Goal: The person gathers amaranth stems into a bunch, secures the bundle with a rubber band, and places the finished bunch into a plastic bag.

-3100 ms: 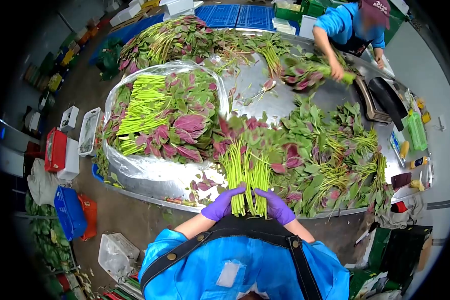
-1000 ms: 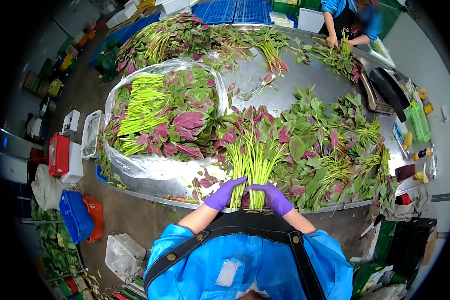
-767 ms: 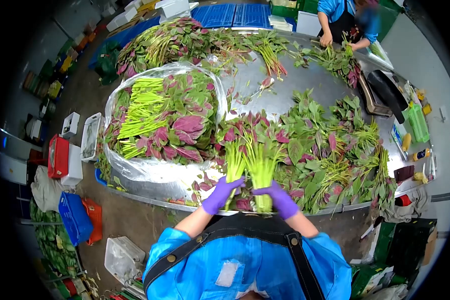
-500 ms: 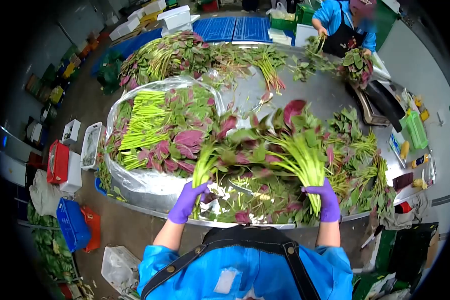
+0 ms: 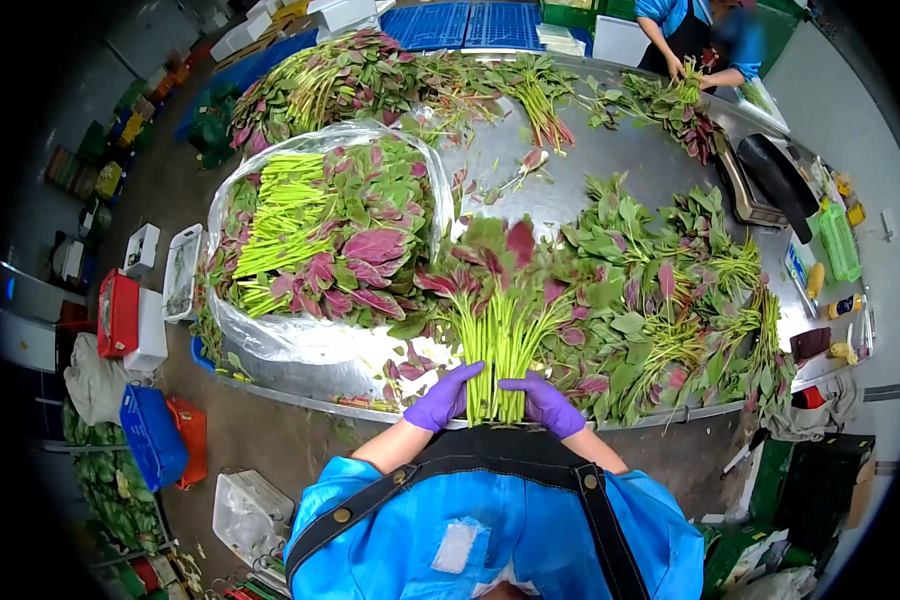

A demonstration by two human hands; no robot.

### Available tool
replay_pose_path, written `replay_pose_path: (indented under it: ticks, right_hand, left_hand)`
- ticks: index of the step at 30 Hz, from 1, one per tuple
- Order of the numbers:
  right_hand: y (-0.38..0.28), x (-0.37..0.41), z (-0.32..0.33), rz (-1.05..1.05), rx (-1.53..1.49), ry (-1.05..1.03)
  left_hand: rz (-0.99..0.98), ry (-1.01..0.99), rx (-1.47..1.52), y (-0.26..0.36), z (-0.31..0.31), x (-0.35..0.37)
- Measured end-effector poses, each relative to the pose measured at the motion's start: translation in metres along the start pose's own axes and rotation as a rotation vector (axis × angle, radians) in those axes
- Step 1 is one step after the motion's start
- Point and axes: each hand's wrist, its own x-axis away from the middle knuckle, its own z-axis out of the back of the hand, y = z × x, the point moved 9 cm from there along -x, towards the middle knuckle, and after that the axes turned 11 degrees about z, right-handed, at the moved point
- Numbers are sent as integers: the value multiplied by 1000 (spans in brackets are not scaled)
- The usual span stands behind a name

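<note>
Close to my body at the table's front edge, my left hand in a purple glove is closed around amaranth stems. My right hand, gloved alike, is closed on the right side of the same upright amaranth bunch. A thin dark gap runs down between the two halves of stems. Their green and purple-red leaves point away from me. To the left, a clear plastic bag lies open around a neat pile of amaranth. Loose amaranth bunches lie on the right of the table.
More amaranth is heaped along the far side of the metal table. A co-worker at the far right handles another bunch beside a scale. Blue and red crates stand on the floor at left.
My hands have come together at the middle and nearer my body, bringing their two amaranth bunches side by side. The co-worker's hands have also moved together around a bunch.
</note>
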Motion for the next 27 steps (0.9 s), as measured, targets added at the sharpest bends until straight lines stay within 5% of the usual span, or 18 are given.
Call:
replay_pose_path:
  ticks: [4,7,9,10,11,13,15,17,19,21,23,25,27]
  right_hand:
    - [-16,14,-17,-29,-91,97]
    - [-32,24,-13,135,83,157]
    - [-50,31,-23,230,715,46]
    - [-50,25,-10,360,1262,-3]
    - [-50,30,17,358,1266,-1]
    - [-86,39,-14,68,1529,-165]
    - [-119,34,-40,-135,1559,-122]
    - [-146,12,-30,138,1870,100]
    - [-157,-15,-45,669,1768,178]
    - [-125,-47,-11,570,1864,149]
    - [-118,-59,-5,473,1960,114]
    - [-111,-61,6,140,1960,67]
    - [-108,-62,12,116,1864,47]
  left_hand:
    - [-22,6,148,-9,22,-19]
    - [-54,19,197,-15,38,-44]
    - [78,-200,252,-32,35,-57]
    - [76,-154,280,-29,32,-55]
    - [78,-158,283,-29,32,-58]
    - [63,-366,324,-29,21,-58]
    - [84,-326,368,-36,26,-62]
    - [124,-487,446,-38,8,-58]
    - [55,-437,394,-38,11,-60]
    - [21,-230,216,-42,27,-64]
    - [-23,-213,191,-37,25,-58]
    - [42,-235,194,-42,27,-57]
    - [83,-214,203,-46,33,-54]
